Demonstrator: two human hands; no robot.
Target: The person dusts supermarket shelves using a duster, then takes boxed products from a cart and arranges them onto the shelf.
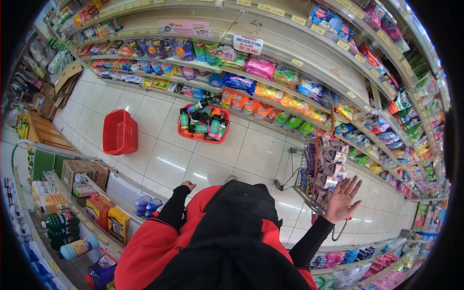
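My right hand (342,200) is raised at the right, palm up and fingers spread, with nothing in it. Just beyond it stands a metal shopping cart (304,181) stacked with shiny packs (333,164). My left hand (189,185) hangs low beside my body, small in view. Its fingers look loosely apart, and nothing shows in them. On the floor ahead sits a red basket (180,130) heaped with bottles (205,121), mostly dark-capped with green labels. To its left is a second red basket (113,140) with nothing visible inside.
A long shelf (270,38) of colourful pouches curves along the far side. Behind on the left, another shelf (104,237) holds bottles and cartons (82,174). Flattened cardboard (69,77) leans at the far left. More packs line a shelf (367,261) at lower right.
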